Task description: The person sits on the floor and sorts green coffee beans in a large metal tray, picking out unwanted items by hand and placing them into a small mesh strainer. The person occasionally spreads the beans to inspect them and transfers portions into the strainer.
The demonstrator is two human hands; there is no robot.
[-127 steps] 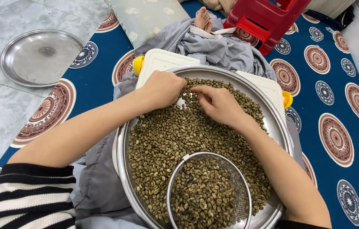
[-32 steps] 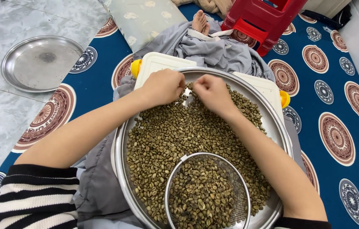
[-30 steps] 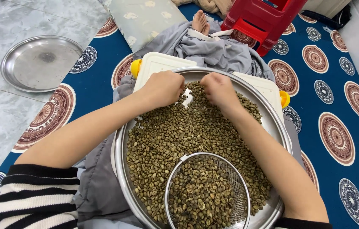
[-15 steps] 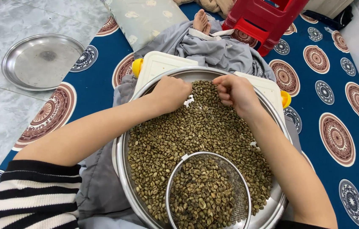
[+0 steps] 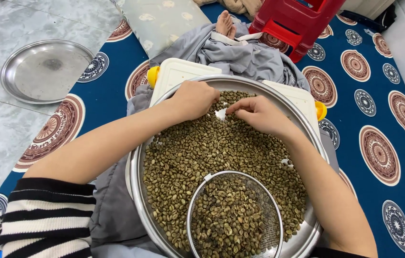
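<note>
Wire sieve (image 5: 235, 215) full of green coffee beans sits nearest, below both wrists, inside the big steel tray (image 5: 303, 122). Loose beans (image 5: 202, 148) cover the tray. Left hand (image 5: 194, 99) curled loosely, fingertips down in the beans at the far rim, gripping nothing visible. Right hand (image 5: 259, 113) just beside it, fingers pinched; contents too small to tell. Risk: tray rests on a lidded white box (image 5: 176, 74); leaning could tip beans onto the blue mat (image 5: 379, 86). Empty steel plate (image 5: 44, 70) far left.
</note>
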